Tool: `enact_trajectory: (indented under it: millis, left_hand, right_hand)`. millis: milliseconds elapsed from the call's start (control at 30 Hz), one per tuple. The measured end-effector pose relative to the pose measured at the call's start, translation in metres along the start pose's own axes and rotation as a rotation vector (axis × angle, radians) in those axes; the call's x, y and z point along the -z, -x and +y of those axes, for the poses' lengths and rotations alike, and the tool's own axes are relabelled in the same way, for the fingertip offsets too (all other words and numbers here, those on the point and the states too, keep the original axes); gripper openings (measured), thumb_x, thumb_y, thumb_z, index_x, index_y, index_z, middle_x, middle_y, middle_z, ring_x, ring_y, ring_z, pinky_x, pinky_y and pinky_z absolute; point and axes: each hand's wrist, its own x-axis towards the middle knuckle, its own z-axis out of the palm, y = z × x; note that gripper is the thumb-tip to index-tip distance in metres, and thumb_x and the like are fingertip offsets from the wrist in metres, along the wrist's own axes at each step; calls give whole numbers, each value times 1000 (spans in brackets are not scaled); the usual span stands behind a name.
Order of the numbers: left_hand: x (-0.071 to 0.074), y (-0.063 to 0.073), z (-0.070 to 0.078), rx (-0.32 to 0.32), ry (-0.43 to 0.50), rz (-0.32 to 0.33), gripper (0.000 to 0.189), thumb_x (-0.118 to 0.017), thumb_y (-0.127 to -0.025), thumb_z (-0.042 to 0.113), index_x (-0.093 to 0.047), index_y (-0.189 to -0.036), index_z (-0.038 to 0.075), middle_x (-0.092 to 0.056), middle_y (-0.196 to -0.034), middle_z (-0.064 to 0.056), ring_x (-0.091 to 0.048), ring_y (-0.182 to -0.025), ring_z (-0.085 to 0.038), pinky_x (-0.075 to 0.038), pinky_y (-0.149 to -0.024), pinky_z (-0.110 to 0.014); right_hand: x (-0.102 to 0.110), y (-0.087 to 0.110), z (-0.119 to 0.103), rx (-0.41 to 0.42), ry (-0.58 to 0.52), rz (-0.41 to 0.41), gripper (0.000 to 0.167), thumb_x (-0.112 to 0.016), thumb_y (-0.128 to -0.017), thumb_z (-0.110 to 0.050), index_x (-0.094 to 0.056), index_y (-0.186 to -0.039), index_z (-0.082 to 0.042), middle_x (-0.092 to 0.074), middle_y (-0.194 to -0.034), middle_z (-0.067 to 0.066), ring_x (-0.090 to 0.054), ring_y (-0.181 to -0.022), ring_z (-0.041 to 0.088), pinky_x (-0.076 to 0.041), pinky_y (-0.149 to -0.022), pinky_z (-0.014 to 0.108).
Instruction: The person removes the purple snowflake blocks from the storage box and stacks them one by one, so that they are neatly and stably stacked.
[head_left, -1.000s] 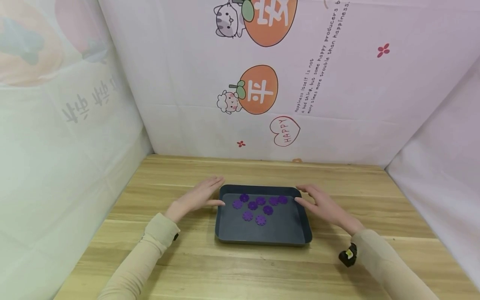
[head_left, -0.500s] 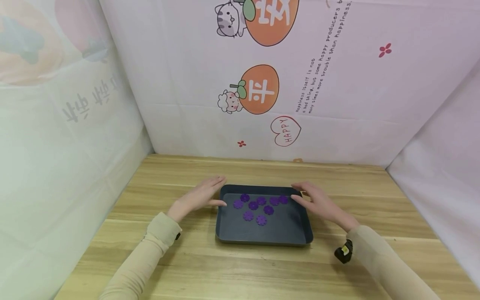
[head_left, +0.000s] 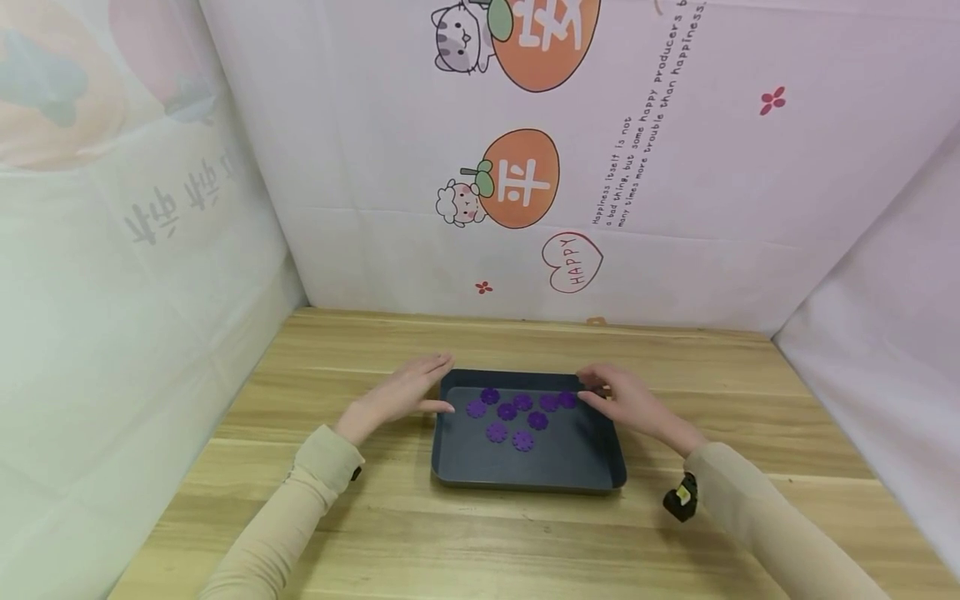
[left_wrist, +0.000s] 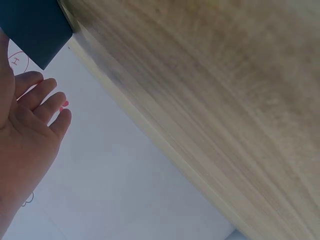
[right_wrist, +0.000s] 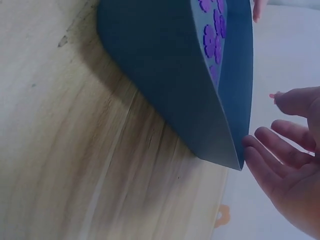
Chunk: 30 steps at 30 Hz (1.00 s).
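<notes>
A dark grey-blue tray lies on the wooden table with several purple flower-shaped discs spread flat, mostly over its far half. My left hand is at the tray's left side, fingers extended and thumb tip over the rim; it holds nothing. My right hand hovers at the far right corner, thumb and loosely bent fingers apart, close to the rightmost disc. In the right wrist view, the right hand's fingertips are by the tray's corner, and whether they touch it I cannot tell.
The wooden table extends around the tray. A printed white cloth hangs behind it, with more white cloth at both sides. A black wrist device sits under the right sleeve.
My right hand has moved left, further over the tray's far right corner, and its fingers have bent somewhat more. The left hand stays nearly still, and the discs lie as before.
</notes>
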Motion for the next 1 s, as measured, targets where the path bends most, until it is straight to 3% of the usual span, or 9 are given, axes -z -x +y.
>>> enact_trajectory:
  millis: [333,1000]
  left_hand:
    - [2,1,2,-14,-22,4,81,-67,-91,46,-39,-150,-3,-38,-157,-22,-37,-146,-39,-32,-122,-54]
    - [1,1,3,-3,-3,-24,80,-65,-92,45,-38,-150,-2,-36,-157,-22,-35,-147,-39,-30,-123,-52]
  right_hand:
    - [-5,-6,-3,19,63,-30,29,-67,-92,-6,-64,-116,9,-70,-107,23,-70,-92,30,-62,-80,42]
    - [-16,-15,-5,-16,109,-60,26,-70,-89,-4,-66,-109,11,-71,-102,24,-71,-87,29,-62,-76,41]
